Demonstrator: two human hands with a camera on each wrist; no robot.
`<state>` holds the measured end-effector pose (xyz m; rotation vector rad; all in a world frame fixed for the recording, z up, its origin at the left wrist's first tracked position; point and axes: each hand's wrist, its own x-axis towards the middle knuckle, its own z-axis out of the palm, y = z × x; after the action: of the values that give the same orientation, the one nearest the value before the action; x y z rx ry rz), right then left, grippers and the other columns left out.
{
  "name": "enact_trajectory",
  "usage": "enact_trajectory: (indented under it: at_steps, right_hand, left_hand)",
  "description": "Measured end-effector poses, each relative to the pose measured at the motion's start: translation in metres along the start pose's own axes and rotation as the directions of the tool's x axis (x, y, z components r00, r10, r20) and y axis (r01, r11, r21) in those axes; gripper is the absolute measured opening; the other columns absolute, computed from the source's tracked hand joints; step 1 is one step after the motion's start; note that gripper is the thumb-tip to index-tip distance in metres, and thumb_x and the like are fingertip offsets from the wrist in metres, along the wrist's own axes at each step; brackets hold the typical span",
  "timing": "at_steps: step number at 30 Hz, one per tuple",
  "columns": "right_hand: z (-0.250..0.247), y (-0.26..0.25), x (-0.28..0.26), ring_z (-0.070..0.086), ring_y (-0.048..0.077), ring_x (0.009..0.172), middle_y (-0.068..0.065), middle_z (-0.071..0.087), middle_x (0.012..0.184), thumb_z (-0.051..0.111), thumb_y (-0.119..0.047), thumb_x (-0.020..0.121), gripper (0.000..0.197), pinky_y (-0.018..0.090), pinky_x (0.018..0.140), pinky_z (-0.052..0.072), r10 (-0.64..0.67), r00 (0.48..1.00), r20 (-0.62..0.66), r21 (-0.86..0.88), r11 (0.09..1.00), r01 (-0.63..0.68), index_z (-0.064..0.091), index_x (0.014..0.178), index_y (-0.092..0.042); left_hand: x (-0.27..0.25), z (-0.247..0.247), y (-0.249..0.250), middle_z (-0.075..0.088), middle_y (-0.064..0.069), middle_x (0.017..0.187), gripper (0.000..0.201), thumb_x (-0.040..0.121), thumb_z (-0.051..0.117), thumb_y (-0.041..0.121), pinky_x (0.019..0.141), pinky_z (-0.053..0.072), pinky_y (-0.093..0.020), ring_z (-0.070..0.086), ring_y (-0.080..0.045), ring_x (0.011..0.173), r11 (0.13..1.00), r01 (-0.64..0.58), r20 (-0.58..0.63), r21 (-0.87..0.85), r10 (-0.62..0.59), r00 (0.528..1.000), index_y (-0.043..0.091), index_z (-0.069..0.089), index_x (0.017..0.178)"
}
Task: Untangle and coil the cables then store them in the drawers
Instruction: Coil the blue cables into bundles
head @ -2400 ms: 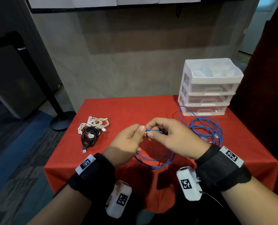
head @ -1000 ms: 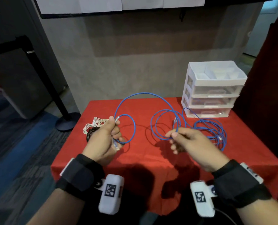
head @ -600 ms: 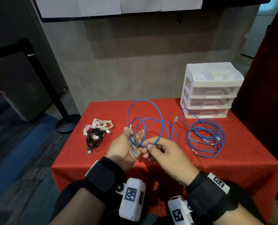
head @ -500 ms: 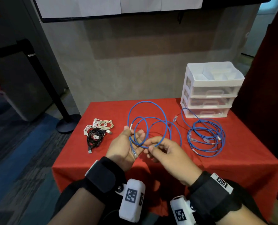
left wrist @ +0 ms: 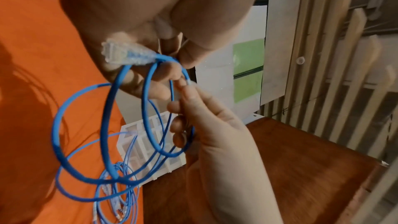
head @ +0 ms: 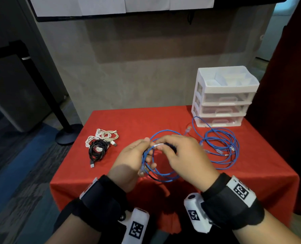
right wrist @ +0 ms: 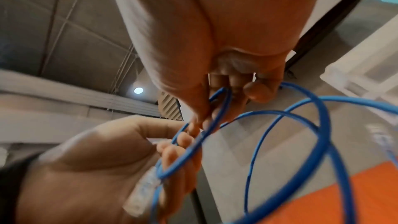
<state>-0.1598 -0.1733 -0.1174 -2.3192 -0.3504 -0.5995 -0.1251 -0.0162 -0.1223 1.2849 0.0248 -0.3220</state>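
A small tabletop [head: 251,173] covered in red cloth is seen from above, with two hands meeting over its middle. A blue cable [head: 161,175], wound into several loops, is held up between them, above the cloth. The loops are gathered in the left hand [head: 132,166], whose fingers [left wrist: 159,81] are curled around the bundled strands; a clear plug [left wrist: 120,52] at one end of the cable lies against that palm. The right hand [head: 186,159] is brought in close from the other side, and a strand at the top of the coil is pinched between its thumb and fingers [right wrist: 217,115]. The rest of the coil hangs below both hands.

On the right side of the tabletop a second bundle of blue cables [head: 220,147] is spread in loose, overlapping rings, with clear plugs showing among them. Behind it, at the far right corner, a white drawer unit [head: 223,97] is stood, with three clear drawers seen pushed in and an open divided tray on top. On the left side a small heap of white cables [head: 104,136] and black cables [head: 97,150] is laid, well apart from the hands.
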Motion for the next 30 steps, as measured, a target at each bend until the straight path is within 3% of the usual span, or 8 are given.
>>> enact_trajectory:
  at_steps: [8,12,14,16,18,20,24,30]
  right_hand:
    - [-0.021,-0.001,0.001,0.059,0.017,0.064,0.016,0.066,0.067,0.064,-0.009,0.100,0.010,0.032,0.070,0.050,0.242,0.957,-0.160,0.557,0.823,-0.114,0.069,0.105,-0.015]
    - [-0.015,0.007,0.003,0.051,0.024,0.061,0.029,0.056,0.067,0.062,-0.011,0.101,0.021,0.033,0.063,0.043,0.338,0.926,-0.166,0.526,0.825,-0.207,0.069,0.111,-0.028]
    - [-0.015,0.008,0.004,0.051,0.022,0.060,0.020,0.055,0.061,0.059,-0.009,0.101,0.018,0.032,0.061,0.042,0.375,0.913,-0.162,0.545,0.805,-0.234,0.069,0.107,-0.023]
    - [-0.020,0.009,0.006,0.054,0.017,0.059,0.007,0.053,0.057,0.055,-0.006,0.103,0.015,0.029,0.062,0.045,0.439,0.891,-0.112,0.699,0.672,-0.244,0.067,0.107,-0.015]
    - [-0.028,0.008,0.006,0.062,0.021,0.062,0.008,0.054,0.061,0.052,-0.007,0.103,0.016,0.030,0.066,0.053,0.464,0.886,0.030,0.847,0.459,-0.269,0.064,0.113,-0.010]
    - [-0.030,0.005,0.003,0.064,0.025,0.061,0.012,0.054,0.064,0.052,-0.008,0.102,0.018,0.030,0.065,0.055,0.399,0.906,0.142,0.870,0.386,-0.306,0.063,0.116,-0.009]
    - [-0.019,-0.001,-0.003,0.063,0.022,0.058,0.013,0.056,0.064,0.054,-0.008,0.103,0.017,0.022,0.056,0.049,0.329,0.937,0.120,0.727,0.613,-0.308,0.067,0.114,-0.008]
    - [-0.012,0.006,0.003,0.056,0.013,0.070,0.003,0.059,0.075,0.061,-0.014,0.101,0.018,0.043,0.068,0.049,0.341,0.938,-0.064,0.581,0.777,-0.243,0.076,0.098,-0.024]
  left_hand:
    - [0.008,-0.032,0.005,0.055,-0.002,0.073,0.028,0.105,0.041,0.004,0.041,0.037,-0.019,0.036,-0.005,0.043,0.981,0.020,-0.025,-0.191,-0.025,0.999,0.017,0.060,0.121]
    - [0.004,-0.026,0.006,0.047,0.001,0.061,0.025,0.103,0.038,0.005,0.040,0.037,-0.020,0.033,-0.006,0.040,0.997,0.038,0.045,-0.068,-0.035,0.998,0.006,0.063,0.107]
    - [0.002,-0.023,0.007,0.037,0.004,0.058,0.026,0.106,0.039,0.012,0.043,0.042,-0.021,0.029,-0.005,0.041,1.000,0.018,0.050,-0.025,-0.017,0.999,0.007,0.064,0.102]
    - [0.001,-0.027,0.010,0.031,0.006,0.057,0.026,0.107,0.043,0.022,0.044,0.045,-0.021,0.027,-0.004,0.041,0.996,0.004,0.017,-0.094,-0.002,1.000,0.008,0.064,0.103]
    - [0.005,-0.037,0.015,0.029,0.007,0.056,0.027,0.107,0.043,0.027,0.043,0.044,-0.020,0.026,-0.004,0.039,0.960,0.021,-0.025,-0.278,-0.029,0.999,0.009,0.062,0.102]
    - [0.009,-0.046,0.019,0.027,0.008,0.056,0.028,0.107,0.042,0.032,0.041,0.039,-0.019,0.024,-0.004,0.038,0.918,0.034,-0.037,-0.396,-0.052,0.998,0.012,0.061,0.100]
    - [0.009,-0.044,0.017,0.034,0.006,0.059,0.022,0.108,0.040,0.021,0.038,0.023,-0.017,0.022,-0.004,0.039,0.965,-0.042,-0.058,-0.257,0.029,0.998,0.012,0.059,0.105]
    - [0.002,-0.034,0.012,0.053,0.006,0.067,0.028,0.106,0.035,0.006,0.039,0.023,-0.016,0.025,-0.004,0.045,0.980,-0.198,-0.011,-0.004,0.198,0.980,0.013,0.062,0.105]
